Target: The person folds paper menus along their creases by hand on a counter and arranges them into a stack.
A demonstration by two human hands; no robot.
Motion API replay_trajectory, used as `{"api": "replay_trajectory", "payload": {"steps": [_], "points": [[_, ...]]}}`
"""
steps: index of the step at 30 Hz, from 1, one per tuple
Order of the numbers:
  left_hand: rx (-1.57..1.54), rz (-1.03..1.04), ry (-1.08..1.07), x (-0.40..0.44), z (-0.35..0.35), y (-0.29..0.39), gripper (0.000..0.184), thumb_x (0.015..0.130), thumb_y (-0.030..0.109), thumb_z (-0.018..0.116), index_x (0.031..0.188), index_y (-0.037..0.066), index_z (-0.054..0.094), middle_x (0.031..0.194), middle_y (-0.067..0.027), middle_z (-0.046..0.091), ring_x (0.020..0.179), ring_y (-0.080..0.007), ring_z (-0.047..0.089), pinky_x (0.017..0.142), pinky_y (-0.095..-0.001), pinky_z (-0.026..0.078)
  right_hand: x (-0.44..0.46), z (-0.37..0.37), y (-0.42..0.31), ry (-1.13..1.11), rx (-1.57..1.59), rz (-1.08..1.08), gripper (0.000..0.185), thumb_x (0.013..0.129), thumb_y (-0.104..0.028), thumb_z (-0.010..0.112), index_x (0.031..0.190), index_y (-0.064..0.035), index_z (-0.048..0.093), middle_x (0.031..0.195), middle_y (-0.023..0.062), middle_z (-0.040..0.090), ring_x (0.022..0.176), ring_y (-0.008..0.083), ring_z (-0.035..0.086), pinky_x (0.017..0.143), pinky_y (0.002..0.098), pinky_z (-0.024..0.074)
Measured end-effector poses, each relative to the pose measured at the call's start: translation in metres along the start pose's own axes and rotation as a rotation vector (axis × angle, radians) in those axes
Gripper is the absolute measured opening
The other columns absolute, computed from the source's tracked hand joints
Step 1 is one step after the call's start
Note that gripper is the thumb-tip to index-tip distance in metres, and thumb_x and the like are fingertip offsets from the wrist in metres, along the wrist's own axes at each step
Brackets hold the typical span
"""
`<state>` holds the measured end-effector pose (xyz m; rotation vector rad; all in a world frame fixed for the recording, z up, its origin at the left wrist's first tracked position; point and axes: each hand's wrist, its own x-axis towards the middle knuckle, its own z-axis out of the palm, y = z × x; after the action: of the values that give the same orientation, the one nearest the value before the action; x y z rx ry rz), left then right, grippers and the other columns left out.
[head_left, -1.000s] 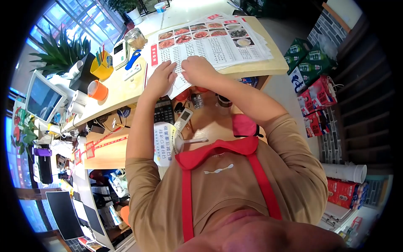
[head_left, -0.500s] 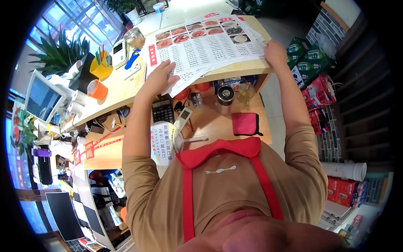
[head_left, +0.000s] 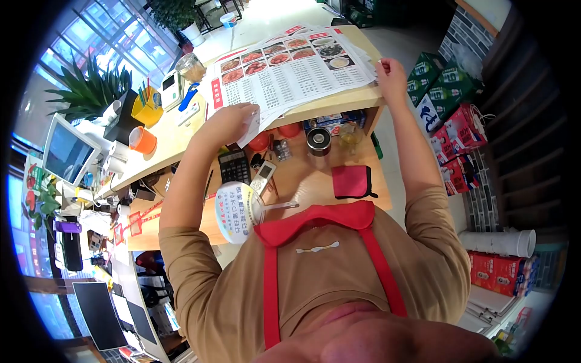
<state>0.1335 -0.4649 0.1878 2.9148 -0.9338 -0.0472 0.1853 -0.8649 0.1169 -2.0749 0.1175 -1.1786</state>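
Note:
A stack of printed menu sheets, with dish photos in rows above columns of text, lies fanned on the wooden counter's upper shelf. My left hand is closed on the stack's near left corner, its fingertips partly hidden. At the right edge of the sheets my right hand is closed, with thumb and fingers pinching the paper's side by the counter corner. Below the sheets, on the lower desk, are a black calculator, a round paper fan with printed characters, and a dark-lidded flask.
Left of the sheets stand a glass jar, a white scale-like device, a yellow pen holder and an orange cup. A red cloth pouch lies on the lower desk. Green cartons are stacked at the right.
My left hand has gone from lying flat with spread fingers to closing on the sheets' corner. The stack has shifted slightly left. My right hand has moved slightly left.

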Motion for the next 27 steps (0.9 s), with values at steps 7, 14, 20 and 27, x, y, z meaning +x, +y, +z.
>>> {"api": "replay_trajectory", "payload": {"steps": [7, 14, 20, 27], "points": [[0.236, -0.055, -0.094, 0.014, 0.005, 0.015, 0.048, 0.078, 0.001, 0.051, 0.124, 0.012, 0.045, 0.110, -0.0154, 0.055, 0.094, -0.0335, 0.058, 0.078, -0.0397, 0.048, -0.001, -0.002, -0.001, 0.016, -0.060, 0.003, 0.021, 0.079, -0.019, 0.063, 0.091, -0.0022, 0.062, 0.086, 0.0102, 0.061, 0.076, 0.0221, 0.059, 0.071, 0.0317, 0.0472], [0.254, -0.090, 0.110, 0.021, 0.010, 0.009, 0.019, 0.084, 0.012, 0.048, 0.100, 0.009, 0.059, 0.094, -0.0142, 0.062, 0.088, -0.0313, 0.061, 0.075, -0.0406, 0.048, -0.001, -0.002, 0.004, 0.097, 0.111, 0.060, 0.021, 0.079, -0.019, 0.063, 0.090, -0.0005, 0.061, 0.086, 0.0108, 0.061, 0.074, 0.0211, 0.059, 0.070, 0.0318, 0.0477], [-0.123, -0.192, 0.407, 0.044, -0.014, -0.016, 0.026, 0.087, 0.026, 0.052, 0.104, 0.008, 0.061, 0.087, -0.0141, 0.066, 0.080, -0.0284, 0.063, 0.071, -0.0382, 0.048, -0.001, -0.005, 0.003, 0.157, 0.172, 0.037, 0.021, 0.079, -0.018, 0.064, 0.089, 0.0002, 0.060, 0.083, 0.0108, 0.061, 0.074, 0.0204, 0.059, 0.069, 0.0313, 0.0478], [-1.507, -0.193, 0.545, 0.044, -0.044, -0.026, 0.032, 0.092, 0.022, 0.048, 0.113, -0.001, 0.054, 0.100, -0.0156, 0.062, 0.088, -0.0240, 0.062, 0.077, -0.0365, 0.051, -0.001, -0.004, 0.006, 0.162, 0.164, 0.061, 0.021, 0.079, -0.018, 0.064, 0.090, 0.0001, 0.060, 0.085, 0.0110, 0.061, 0.074, 0.0202, 0.059, 0.069, 0.0310, 0.0481]]}}
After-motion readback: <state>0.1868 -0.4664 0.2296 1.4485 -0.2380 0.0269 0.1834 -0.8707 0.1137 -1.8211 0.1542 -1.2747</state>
